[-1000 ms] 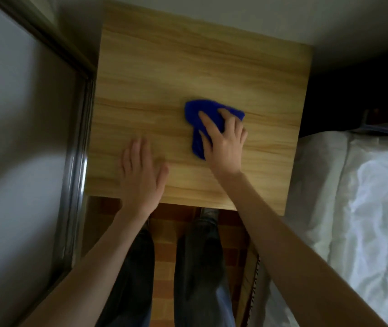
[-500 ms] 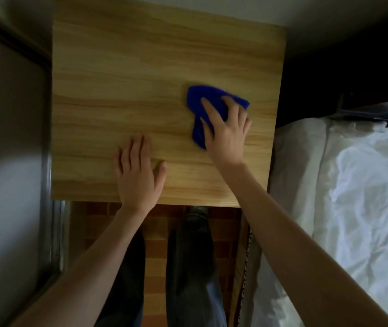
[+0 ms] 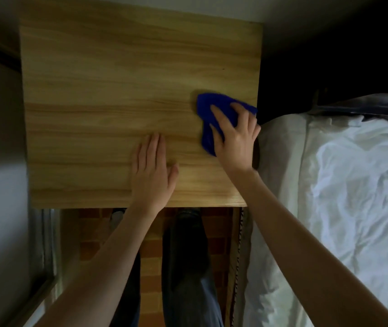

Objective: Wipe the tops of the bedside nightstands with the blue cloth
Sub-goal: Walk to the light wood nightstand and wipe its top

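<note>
The cloth (image 3: 206, 105) lies at the right edge of the worktop (image 3: 117, 90), about midway between its front and back, bunched rather than spread out, with one corner reaching the very edge. It is pinned there by the right hand (image 3: 235, 140), which is laid over it with fingers stretched and slightly fanned. Nothing is gripped or pinched; the fabric is only pressed down. This hold is judged to suit wiping, since weight is passed through the palm and the bunched cloth is dragged along under the hand. Its place at the right edge suggests a stroke carried out to the border, so that the strip beside the bed (image 3: 341, 185) is covered too.

The left hand (image 3: 151, 171) is set palm down on the wood near the worktop's front edge, roughly at its middle, with fingers straight and close together, thumb out, and nothing held. It is probably placed there as a prop, so that the body is steadied while it leans over.

Whether the worktop's left and far parts are already wiped cannot be told. Only this one nightstand is in view, so any other is judged to be left for later.

Right of the worktop the bed is seen, covered in crumpled white sheets. Below the worktop's front edge a tiled floor (image 3: 150, 251) and the person's legs (image 3: 188, 256) are seen.
</note>
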